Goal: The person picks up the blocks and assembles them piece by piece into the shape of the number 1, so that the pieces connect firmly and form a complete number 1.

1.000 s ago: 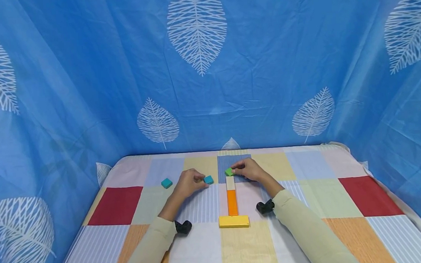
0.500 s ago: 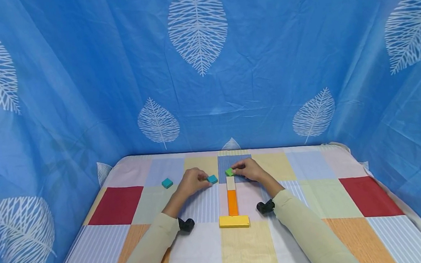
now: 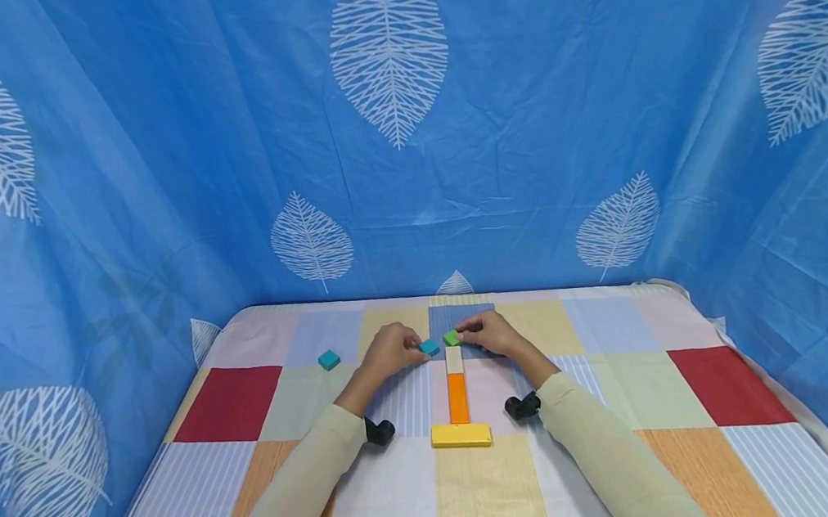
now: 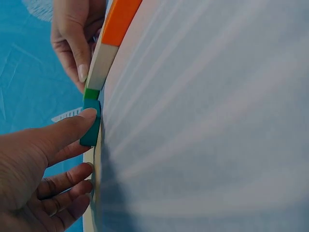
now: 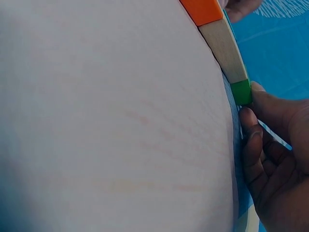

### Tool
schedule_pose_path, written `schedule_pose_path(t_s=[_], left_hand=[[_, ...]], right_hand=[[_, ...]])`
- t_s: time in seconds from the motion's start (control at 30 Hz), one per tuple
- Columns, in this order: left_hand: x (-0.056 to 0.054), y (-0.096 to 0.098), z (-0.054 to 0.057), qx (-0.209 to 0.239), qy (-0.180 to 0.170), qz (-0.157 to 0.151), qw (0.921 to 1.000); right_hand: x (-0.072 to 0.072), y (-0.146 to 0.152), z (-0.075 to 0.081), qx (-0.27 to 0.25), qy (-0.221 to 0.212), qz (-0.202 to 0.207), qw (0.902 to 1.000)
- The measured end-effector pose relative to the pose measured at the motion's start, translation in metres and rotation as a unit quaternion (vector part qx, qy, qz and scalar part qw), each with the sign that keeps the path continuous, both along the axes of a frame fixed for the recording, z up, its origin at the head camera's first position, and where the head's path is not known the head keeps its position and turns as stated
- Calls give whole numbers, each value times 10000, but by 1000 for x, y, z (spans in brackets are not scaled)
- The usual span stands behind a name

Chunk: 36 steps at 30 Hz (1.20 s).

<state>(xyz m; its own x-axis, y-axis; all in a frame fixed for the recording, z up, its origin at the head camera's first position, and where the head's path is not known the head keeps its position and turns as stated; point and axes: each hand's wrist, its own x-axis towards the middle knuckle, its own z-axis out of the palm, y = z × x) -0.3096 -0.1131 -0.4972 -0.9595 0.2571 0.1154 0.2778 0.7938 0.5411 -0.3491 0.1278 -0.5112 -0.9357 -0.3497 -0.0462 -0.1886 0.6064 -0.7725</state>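
My left hand point(image 3: 391, 349) pinches a teal block point(image 3: 429, 347) between thumb and finger, just left of the green block. In the left wrist view the thumb lies on this teal block point(image 4: 91, 123). My right hand point(image 3: 491, 332) pinches a small green block point(image 3: 452, 337) at the far end of a row; the right wrist view shows the green block point(image 5: 241, 92) by the thumb tip. The row runs toward me: a pale wooden block point(image 3: 454, 360), an orange block point(image 3: 457, 398), then a yellow block point(image 3: 461, 435) lying crosswise.
Another teal block point(image 3: 329, 359) lies on the patchwork cloth point(image 3: 375, 492) to the left. A blue curtain point(image 3: 509, 160) with white leaves stands behind the table and along both sides.
My left hand has moved right with the teal block, bringing it close to the green block. The right hand stays in place on the green block.
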Motion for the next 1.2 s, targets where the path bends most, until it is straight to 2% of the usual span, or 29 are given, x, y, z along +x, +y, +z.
schedule_pose_path(t_s=[0.27, 0.47, 1.2], left_hand=[[-4, 11, 1, -122, -92, -44, 9999], [-6, 14, 1, -132, -38, -106, 9999], [-2, 18, 2, -83, -170, 104, 9998]], right_hand=[[0, -1, 1, -30, -104, 9, 9999], [0, 0, 1, -11, -156, -16, 9999], [-1, -1, 1, 45, -152, -2, 9999]])
